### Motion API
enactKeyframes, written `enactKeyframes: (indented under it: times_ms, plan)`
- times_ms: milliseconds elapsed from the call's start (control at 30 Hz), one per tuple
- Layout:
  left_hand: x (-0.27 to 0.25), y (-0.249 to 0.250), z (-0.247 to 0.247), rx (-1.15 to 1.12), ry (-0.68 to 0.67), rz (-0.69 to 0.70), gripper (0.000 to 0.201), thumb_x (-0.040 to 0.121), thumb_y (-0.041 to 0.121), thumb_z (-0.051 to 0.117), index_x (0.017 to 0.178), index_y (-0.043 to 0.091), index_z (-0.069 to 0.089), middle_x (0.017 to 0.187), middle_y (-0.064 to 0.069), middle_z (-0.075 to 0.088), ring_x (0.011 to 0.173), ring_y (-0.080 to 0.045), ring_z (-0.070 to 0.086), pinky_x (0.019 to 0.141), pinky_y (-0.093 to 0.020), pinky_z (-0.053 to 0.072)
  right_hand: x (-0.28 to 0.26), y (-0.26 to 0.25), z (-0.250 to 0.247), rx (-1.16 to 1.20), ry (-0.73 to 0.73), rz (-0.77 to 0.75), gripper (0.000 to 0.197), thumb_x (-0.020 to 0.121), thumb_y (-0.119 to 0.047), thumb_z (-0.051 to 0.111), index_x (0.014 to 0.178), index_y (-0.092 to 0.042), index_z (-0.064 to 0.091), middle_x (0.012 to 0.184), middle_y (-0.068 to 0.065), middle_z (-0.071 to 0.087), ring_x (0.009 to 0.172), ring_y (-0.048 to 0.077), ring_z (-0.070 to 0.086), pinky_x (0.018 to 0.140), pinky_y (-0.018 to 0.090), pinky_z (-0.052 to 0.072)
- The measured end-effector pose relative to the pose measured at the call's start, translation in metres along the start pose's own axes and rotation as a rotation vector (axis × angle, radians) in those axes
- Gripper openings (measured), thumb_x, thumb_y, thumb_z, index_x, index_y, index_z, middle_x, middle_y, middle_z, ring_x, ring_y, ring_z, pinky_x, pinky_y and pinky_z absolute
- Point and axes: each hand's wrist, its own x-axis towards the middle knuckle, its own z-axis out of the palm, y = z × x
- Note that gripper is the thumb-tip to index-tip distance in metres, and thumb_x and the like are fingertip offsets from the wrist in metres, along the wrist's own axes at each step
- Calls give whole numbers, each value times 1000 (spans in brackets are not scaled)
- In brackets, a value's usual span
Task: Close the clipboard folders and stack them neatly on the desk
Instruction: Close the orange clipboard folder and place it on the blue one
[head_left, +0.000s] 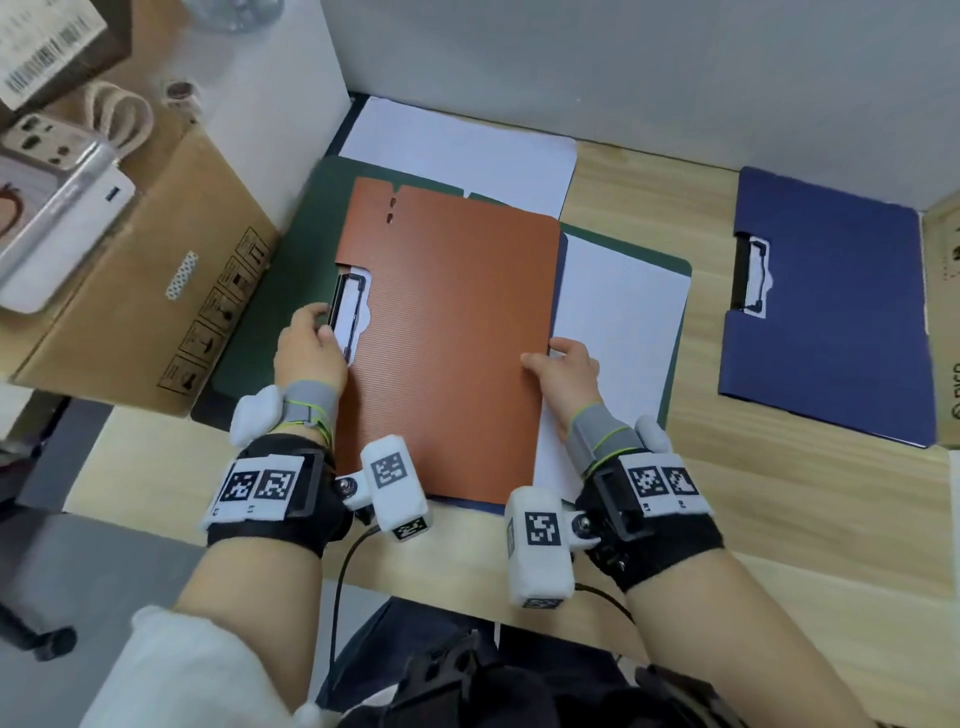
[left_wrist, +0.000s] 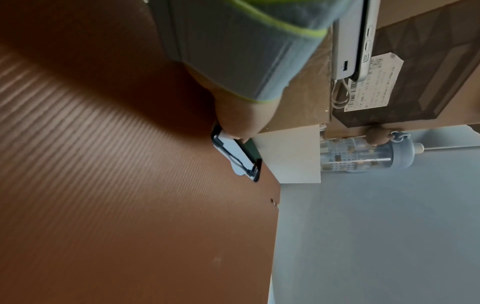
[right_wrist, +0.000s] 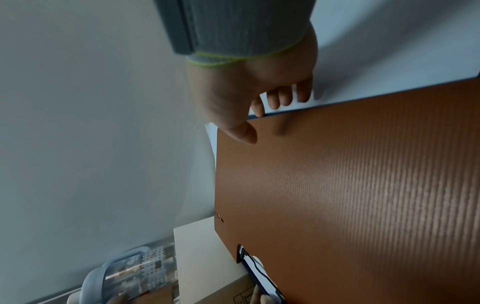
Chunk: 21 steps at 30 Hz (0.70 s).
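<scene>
Lying closed on an open dark green folder (head_left: 270, 260), the ribbed orange clipboard folder (head_left: 447, 332) is pinched by left hand (head_left: 310, 345) and right hand (head_left: 563, 366); a closed blue folder (head_left: 831, 312) lies apart on the surface (head_left: 753, 493).

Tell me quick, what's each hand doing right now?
Left hand: grips the orange folder at its clip.
Right hand: pinches the orange folder's opposite edge, thumb on top.

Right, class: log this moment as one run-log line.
left hand: grips clip edge of orange folder | right hand: pinches its opposite edge | orange folder: closed, over open green folder | blue folder: closed, apart
</scene>
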Motion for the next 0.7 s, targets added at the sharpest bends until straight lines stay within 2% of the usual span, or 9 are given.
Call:
enactKeyframes:
  times_ms: [133,200,267,333,400,500,533,600,700]
  plan:
    - [3,14,-5,11,-151,-134,79,79,53,59,141,7,40,144,-16,45,130,-36,45,108,-41,38,4,4,-6,60,-52,5,63,87,-20,59,143,-8,33,139,11,49,115,26,56,101,41,47]
    - [6,22,-13,-127,-269,-268,92,61,52,75,133,3,47,131,-13,55,114,-35,57,95,-39,48,7,5,-9,104,-55,41,61,86,-21,60,141,-10,37,133,11,52,114,25,56,97,39,48]
    - [6,25,-17,-303,-386,-317,68,58,40,82,109,0,60,96,-16,65,75,-29,66,70,-34,56,9,4,-16,156,-76,69,38,85,-19,61,122,-14,52,106,8,62,88,18,61,78,34,52]
    - [0,33,-19,-337,-433,-255,35,69,31,79,81,7,57,66,-10,55,43,-18,54,43,-18,47,11,4,-26,217,-108,91,19,85,-16,61,103,-13,55,81,2,59,67,12,56,58,25,46]
    - [-6,42,-18,-382,-439,-186,28,74,26,77,75,13,52,53,-3,53,35,-12,51,35,-12,41,11,5,-36,230,-112,84,11,86,-15,61,95,-11,56,75,1,57,64,12,54,53,22,42]
    - [-19,65,-9,-476,-470,-100,22,77,21,74,77,17,53,44,6,57,30,-3,52,36,-9,41,15,4,-63,279,-74,17,17,87,-13,60,103,-9,59,78,-1,61,66,10,57,48,16,44]
    - [-24,75,-5,-491,-493,-84,21,78,21,74,76,18,53,41,9,57,30,-1,52,36,-9,41,16,3,-72,307,-49,-10,22,87,-12,60,108,-7,60,83,1,64,69,12,59,51,16,49]
    - [-39,101,19,-500,-544,-35,18,79,21,73,74,19,55,36,13,57,31,1,53,37,-9,42,21,3,-105,373,42,-58,41,82,-15,63,121,-2,59,104,9,68,85,22,65,76,30,57]
    - [-60,138,58,-538,-636,-25,16,82,23,70,74,18,57,35,13,58,32,1,55,37,-9,43,25,3,-147,410,197,-109,70,67,-27,67,132,-7,53,130,14,60,114,30,62,99,47,50]
